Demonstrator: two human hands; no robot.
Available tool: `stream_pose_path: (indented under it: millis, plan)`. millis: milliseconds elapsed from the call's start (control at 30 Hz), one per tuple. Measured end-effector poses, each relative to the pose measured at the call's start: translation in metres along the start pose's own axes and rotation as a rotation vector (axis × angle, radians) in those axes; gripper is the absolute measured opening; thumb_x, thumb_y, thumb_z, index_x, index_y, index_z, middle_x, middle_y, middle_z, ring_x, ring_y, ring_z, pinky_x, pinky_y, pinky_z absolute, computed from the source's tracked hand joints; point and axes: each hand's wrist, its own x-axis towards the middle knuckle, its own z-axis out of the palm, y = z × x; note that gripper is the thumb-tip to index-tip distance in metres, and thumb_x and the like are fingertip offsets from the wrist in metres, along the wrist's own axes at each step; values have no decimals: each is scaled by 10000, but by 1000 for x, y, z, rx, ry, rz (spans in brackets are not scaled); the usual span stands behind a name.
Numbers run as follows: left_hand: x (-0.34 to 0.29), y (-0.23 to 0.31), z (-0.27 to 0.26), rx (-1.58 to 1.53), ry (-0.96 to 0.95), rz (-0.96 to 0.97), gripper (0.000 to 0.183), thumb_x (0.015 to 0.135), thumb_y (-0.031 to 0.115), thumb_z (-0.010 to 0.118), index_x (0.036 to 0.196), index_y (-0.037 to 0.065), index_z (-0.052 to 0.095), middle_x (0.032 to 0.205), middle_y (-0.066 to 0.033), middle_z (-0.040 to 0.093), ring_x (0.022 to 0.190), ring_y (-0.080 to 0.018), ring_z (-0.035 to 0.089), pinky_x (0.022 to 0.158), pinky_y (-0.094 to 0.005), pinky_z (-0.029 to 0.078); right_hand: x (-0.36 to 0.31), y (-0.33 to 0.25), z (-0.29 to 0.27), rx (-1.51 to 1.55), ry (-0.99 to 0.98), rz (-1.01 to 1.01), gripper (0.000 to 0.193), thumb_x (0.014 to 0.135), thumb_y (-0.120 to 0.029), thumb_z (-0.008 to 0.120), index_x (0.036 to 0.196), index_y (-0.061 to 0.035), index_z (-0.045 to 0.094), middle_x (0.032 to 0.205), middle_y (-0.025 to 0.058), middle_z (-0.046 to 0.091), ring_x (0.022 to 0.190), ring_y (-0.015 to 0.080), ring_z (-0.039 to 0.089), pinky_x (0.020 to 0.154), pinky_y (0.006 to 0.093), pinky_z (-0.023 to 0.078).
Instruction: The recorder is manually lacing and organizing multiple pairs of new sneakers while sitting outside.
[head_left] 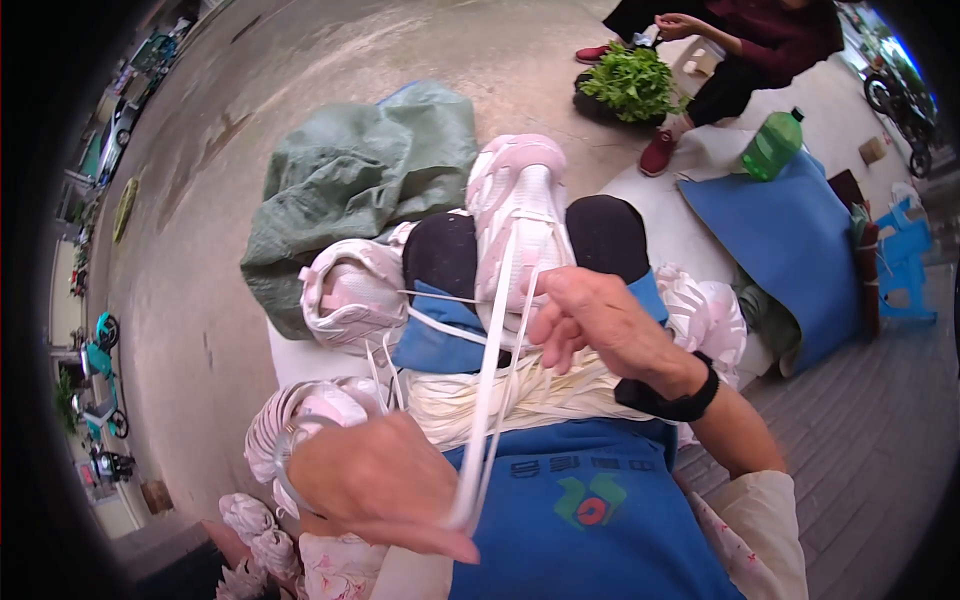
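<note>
A pink and white sneaker [522, 205] lies in front of me between my black-trousered knees, toe pointing away. White shoelaces [493, 370] run taut from it toward my left hand [385, 485], which is closed on them low at the left and slightly blurred. My right hand [590, 320] is by the shoe's opening, fingers curled and thumb and forefinger against a lace. A thin rod [437, 295] sticks out leftward near the laces; its other end is hidden. A bundle of cream laces [450, 405] lies across my lap on a blue apron [570, 490].
More pink and white sneakers lie at left [352, 290] and right [705, 315], with others lower left [265, 535]. Beyond are a green woven sack [350, 170], a blue sheet [775, 240] and a green bottle [773, 145]. Another person sits by leafy greens [632, 82].
</note>
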Motion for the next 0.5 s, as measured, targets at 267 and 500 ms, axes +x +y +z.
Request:
stream_pose_path:
  millis: [267, 500]
  plan:
    - [40, -52, 49, -105, -530, -242, 445, 984, 361, 485, 691, 25, 487, 586, -153, 510, 579, -381, 512, 519, -438, 402, 8, 22, 5, 435, 5, 111, 284, 999, -202, 479, 1194, 4, 488, 683, 49, 588, 383, 98, 493, 333, 232, 423]
    - [43, -123, 4, -525, 484, -754, 362, 1016, 261, 392, 1149, -39, 543, 971, -98, 657, 919, -149, 615, 844, -281, 483, -25, 2, 2, -170, 202, -104, 189, 920, -166, 500, 886, 1, 579, 609, 57, 548, 358, 144, 463, 337, 288, 368]
